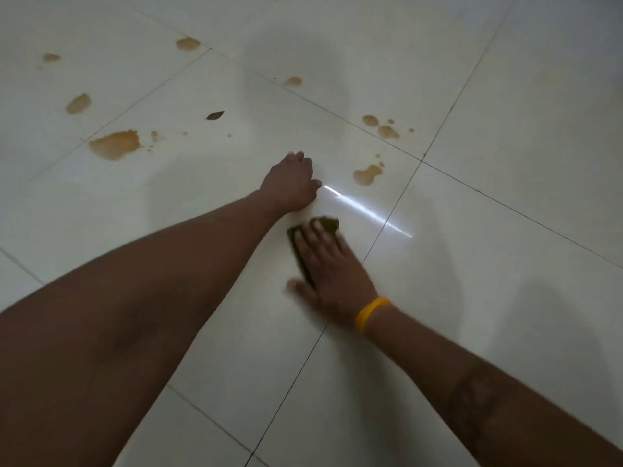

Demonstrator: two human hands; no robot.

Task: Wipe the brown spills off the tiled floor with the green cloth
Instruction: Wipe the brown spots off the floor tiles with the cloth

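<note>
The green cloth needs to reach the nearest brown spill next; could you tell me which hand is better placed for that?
Right. The right hand presses the green cloth, near the brown spill; the left hand braces on the tiled floor.

The left hand is bracing with fingers curled under, arm stretched forward; the right hand is pressing down flat, fingers extended and spread.

One cloth (two hands)
</note>
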